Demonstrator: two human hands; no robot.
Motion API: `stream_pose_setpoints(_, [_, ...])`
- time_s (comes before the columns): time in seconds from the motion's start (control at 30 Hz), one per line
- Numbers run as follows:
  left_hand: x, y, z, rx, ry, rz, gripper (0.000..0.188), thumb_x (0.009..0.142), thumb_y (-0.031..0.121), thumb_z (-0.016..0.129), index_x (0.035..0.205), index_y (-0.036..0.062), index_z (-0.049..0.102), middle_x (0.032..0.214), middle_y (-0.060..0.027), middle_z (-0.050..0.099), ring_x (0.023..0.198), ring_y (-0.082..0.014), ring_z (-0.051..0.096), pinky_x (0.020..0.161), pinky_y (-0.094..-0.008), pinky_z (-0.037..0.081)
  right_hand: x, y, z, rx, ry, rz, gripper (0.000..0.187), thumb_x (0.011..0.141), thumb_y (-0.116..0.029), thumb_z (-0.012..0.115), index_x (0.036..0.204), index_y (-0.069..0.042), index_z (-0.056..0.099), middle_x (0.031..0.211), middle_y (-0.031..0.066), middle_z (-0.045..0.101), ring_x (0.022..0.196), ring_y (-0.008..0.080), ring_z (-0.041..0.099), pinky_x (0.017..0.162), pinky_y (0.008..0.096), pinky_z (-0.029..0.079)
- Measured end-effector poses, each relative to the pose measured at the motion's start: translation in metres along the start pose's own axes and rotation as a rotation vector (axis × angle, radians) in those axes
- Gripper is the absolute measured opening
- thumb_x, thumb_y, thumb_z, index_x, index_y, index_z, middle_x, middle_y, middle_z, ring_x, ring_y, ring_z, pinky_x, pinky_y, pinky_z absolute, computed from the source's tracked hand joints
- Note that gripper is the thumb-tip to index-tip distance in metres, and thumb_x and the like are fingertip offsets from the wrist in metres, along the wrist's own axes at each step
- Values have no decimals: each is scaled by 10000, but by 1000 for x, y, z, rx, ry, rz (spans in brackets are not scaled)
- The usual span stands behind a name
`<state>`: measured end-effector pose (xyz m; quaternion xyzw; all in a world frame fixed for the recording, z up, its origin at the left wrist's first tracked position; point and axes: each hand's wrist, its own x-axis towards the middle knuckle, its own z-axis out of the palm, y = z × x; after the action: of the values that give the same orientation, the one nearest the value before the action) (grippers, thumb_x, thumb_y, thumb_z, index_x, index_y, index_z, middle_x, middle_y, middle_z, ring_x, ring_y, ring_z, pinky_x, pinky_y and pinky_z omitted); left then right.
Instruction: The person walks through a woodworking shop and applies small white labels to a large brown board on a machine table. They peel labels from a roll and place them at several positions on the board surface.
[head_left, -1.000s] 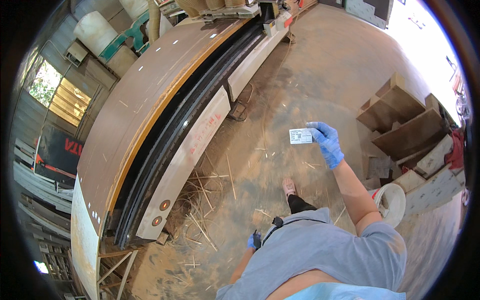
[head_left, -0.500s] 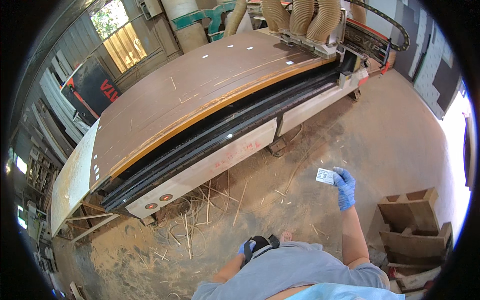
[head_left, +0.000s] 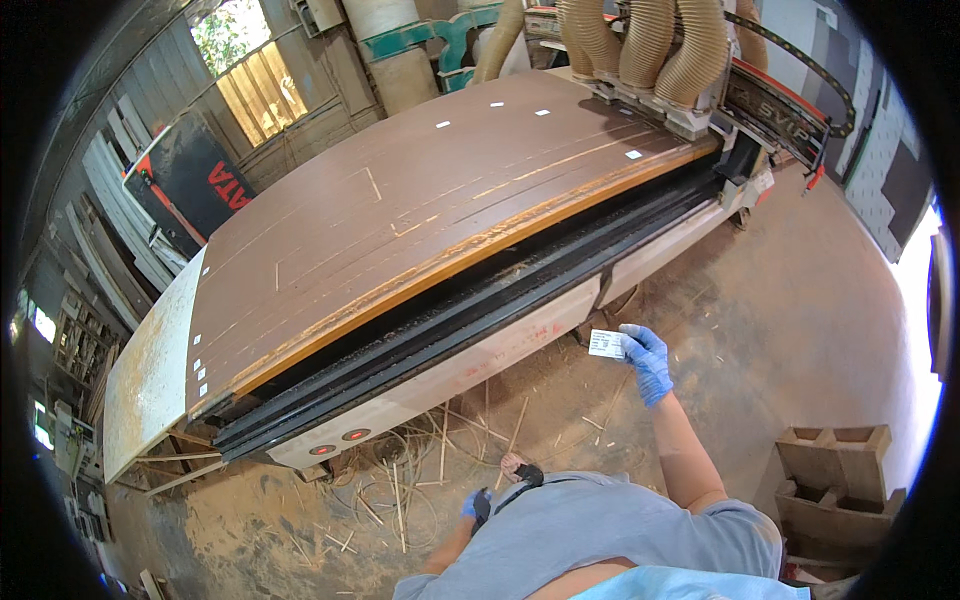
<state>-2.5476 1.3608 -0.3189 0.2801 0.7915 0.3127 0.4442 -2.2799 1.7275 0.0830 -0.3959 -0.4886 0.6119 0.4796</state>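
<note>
My right hand [head_left: 647, 362], in a blue glove, pinches a small white printed label [head_left: 606, 344] by its right edge. It holds the label up in front of the machine's near side. My left hand [head_left: 472, 503], also gloved in blue, is low by my waist at the left of my body. Its fingers curl against a black thing [head_left: 483, 506] that my shirt partly hides; its kind cannot be made out. Beyond my hands a large brown panel [head_left: 330, 225] lies on the machine bed, with cut lines and several small white labels [head_left: 632, 154] on it.
A black rail [head_left: 480, 285] runs along the machine's near side. The cutting head with thick tan hoses [head_left: 648, 50] stands at the far right. Wood strips [head_left: 398, 505] and cables litter the dusty floor. Stacked wooden pallets [head_left: 835, 490] are at the right.
My right hand has moved left with the label, closer to the machine. My left hand has shifted slightly left and down. The machine sits a little differently in view as my head moved.
</note>
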Motion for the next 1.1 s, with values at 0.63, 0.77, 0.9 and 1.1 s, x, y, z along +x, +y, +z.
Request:
stream_pose_setpoints(0.63, [43,16,-55,240,290,-225,276,851,227,575,1075,67,594,908,-69,592,788,-185,518,707,-344,442,204,80,201,-97,-175,74,211,776,-31,652,986,-38,636,900,28,632,774,102,578,679,221,476])
stream_pose_setpoints(0.77, [59,20,-46,-6,251,-338,261,853,220,556,1061,66,594,925,-88,592,813,-211,527,736,-350,439,283,98,234,-55,-249,15,195,792,-28,632,986,-30,636,868,22,632,761,101,577,680,233,490])
stream_pose_setpoints(0.9, [86,37,-53,-225,317,-391,248,856,214,536,1047,66,594,941,-108,592,837,-238,536,765,-357,437,383,127,268,-77,-299,10,209,794,-47,642,1003,-37,632,925,35,630,780,120,584,694,248,501])
stream_pose_setpoints(1.1, [159,69,-48,-547,447,-370,234,861,205,507,1026,64,593,967,-136,592,873,-278,549,809,-367,433,518,147,323,-225,-365,17,215,810,-82,608,1022,-52,629,920,36,626,794,112,573,675,236,473])
